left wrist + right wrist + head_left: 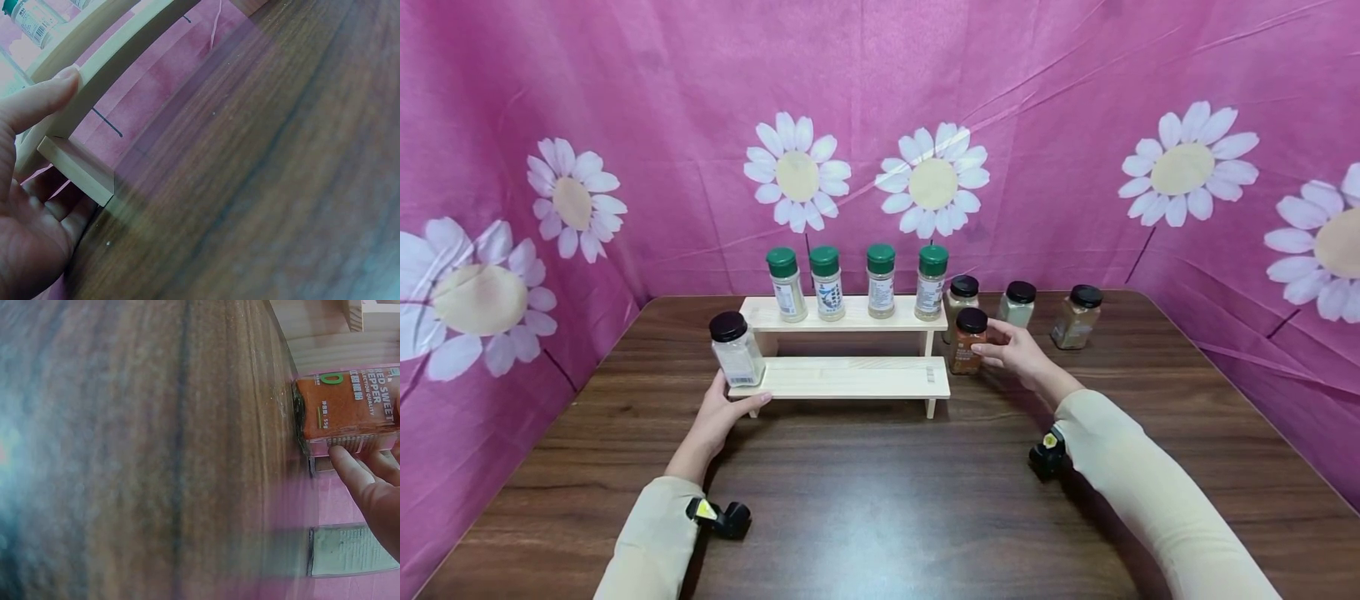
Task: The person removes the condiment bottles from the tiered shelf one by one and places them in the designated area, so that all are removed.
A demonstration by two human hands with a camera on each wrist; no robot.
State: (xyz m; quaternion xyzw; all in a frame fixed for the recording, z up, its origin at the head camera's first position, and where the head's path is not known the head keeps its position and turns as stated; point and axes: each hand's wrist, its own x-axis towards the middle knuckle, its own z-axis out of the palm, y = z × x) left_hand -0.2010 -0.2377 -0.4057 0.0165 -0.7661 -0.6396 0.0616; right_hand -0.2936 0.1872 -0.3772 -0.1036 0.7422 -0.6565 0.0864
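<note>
My left hand (715, 417) holds the left end of a two-step wooden spice rack (842, 379). In the left wrist view, the thumb lies on the lower shelf's edge (115, 65) and the fingers reach round beside its leg (81, 172). A clear jar with a black lid (739, 354) stands at that shelf's left end, just above this hand. At the rack's right side, my right hand (1022, 354) grips a black-lidded jar of orange-red powder (962, 358). Its label in the right wrist view reads red sweet pepper (350, 403). The jar is upright, close to the rack.
Several green-capped shakers (882, 283) line the upper step. Behind the held jar is another black-lidded jar (962, 292). Farther right stand a pale green jar (1017, 304) and a brown one (1077, 317). Pink flowered cloth (1037, 233) hangs behind the wooden table (865, 517).
</note>
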